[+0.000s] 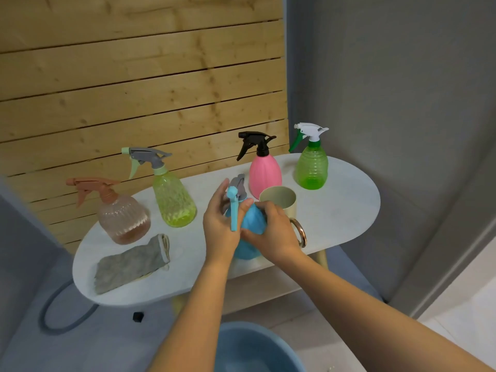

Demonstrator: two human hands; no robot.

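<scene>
Near the middle of the frame, the left hand (pixel 220 224) grips the spray head (pixel 236 194) of the blue bottle (pixel 252 224), and the right hand (pixel 273 234) curls around its body, just beside a cup (pixel 279 200).

Matt blue plastic bottle (pixel 252 224); rough grey cloth (pixel 131 267)

We look through one wide-angle head camera, forward and steeply down, close above the oval table (pixel 349 208) and facing the wooden slat wall (pixel 134 76). Our left hand (pixel 218 226) and right hand (pixel 273 232), on the blue spray bottle (pixel 253 218), sit mid-frame.
</scene>
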